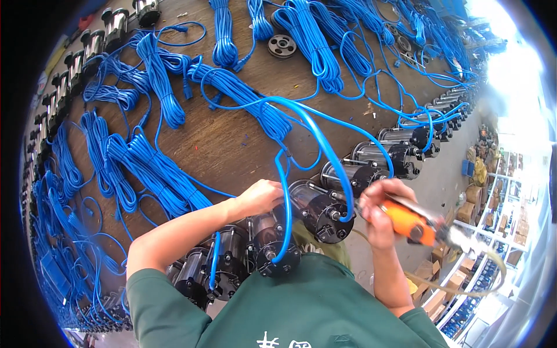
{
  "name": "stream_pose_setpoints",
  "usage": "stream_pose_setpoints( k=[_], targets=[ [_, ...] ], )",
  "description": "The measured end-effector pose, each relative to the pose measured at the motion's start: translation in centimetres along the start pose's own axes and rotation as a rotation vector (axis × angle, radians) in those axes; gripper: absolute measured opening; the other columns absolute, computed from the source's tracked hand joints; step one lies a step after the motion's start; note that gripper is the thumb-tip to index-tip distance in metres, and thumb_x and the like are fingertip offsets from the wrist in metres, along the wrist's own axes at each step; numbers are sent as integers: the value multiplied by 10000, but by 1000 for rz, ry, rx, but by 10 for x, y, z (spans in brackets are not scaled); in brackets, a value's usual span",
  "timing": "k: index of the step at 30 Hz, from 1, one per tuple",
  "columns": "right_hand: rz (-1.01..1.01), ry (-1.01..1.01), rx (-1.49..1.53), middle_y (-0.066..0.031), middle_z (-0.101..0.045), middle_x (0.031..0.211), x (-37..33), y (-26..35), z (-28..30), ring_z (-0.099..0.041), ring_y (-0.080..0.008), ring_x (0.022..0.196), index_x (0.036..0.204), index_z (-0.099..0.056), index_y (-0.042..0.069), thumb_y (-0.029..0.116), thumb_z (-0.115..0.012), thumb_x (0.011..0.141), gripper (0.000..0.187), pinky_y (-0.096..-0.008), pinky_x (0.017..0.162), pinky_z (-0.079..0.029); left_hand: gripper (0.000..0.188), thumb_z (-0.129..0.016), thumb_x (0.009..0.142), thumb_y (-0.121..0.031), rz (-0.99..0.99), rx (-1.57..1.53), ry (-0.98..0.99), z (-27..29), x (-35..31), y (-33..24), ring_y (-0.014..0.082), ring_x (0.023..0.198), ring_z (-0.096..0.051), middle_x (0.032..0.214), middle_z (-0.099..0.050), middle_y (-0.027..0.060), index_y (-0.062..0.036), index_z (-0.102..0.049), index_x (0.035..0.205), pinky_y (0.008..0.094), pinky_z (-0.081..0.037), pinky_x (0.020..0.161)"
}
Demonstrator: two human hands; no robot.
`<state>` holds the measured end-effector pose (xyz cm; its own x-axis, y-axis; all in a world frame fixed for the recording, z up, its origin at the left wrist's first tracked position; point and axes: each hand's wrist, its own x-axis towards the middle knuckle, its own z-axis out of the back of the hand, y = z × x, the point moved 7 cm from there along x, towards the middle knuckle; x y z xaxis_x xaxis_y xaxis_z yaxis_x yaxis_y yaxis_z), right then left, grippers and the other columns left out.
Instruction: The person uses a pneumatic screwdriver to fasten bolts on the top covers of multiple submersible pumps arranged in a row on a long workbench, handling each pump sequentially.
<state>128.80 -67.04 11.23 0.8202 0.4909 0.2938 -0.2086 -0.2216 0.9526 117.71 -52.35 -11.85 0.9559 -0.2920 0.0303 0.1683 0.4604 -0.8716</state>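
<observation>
My right hand (384,210) is wrapped round an orange pneumatic driver (407,223), its metal end pointing away to the right. A pale air hose (496,272) loops from that end; motion blurs part of the tool. My left hand (261,197) is closed over the upper end of a shiny metal cylinder (268,227) with a black end cap, its fingertips partly hidden. A blue cable runs from that cap. Just right of it, a similar cylinder (322,217) has a blue cable (339,168) arching from its cap; the driver is beside it, apart from the cap.
More black-capped cylinders (386,159) line the table's near edge on both sides. Tied bundles of blue cable (154,171) cover much of the brown table (214,148). A round metal wheel (282,46) lies at the back. Shelves with boxes (464,264) stand at right.
</observation>
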Motion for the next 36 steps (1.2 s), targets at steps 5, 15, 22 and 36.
stream_pose_setpoints(
  k=[5,15,22,36],
  targets=[
    [34,122,27,-140,-634,886,-9,70,-26,-614,-155,612,1144,-575,4,29,-666,838,321,-318,593,-551,169,-708,815,-130,-70,26,-134,-3,-7,0,339,783,-664,852,-668,132,-26,-717,949,426,-554,683],
    [163,419,-139,-130,-665,798,-22,17,-80,-652,-178,589,970,-635,-29,-43,-628,750,220,-295,555,-567,203,-675,796,-135,-174,116,-116,-18,-4,7,312,804,-662,845,-671,122,-28,-707,965,407,-550,675],
    [92,480,-190,-133,-690,787,-21,11,-81,-668,-164,594,928,-659,-36,-42,-628,734,197,-279,572,-576,205,-700,813,-153,-239,105,-114,-11,-2,-4,319,801,-674,876,-694,135,-29,-708,976,418,-547,653],
    [30,654,211,-136,-692,982,-1,40,-27,-637,-115,715,1189,-609,-12,-9,-618,810,378,-258,657,-543,168,-705,856,-141,631,784,-943,144,-92,-225,379,730,-641,808,-646,203,21,-660,863,436,-505,637]
  ],
)
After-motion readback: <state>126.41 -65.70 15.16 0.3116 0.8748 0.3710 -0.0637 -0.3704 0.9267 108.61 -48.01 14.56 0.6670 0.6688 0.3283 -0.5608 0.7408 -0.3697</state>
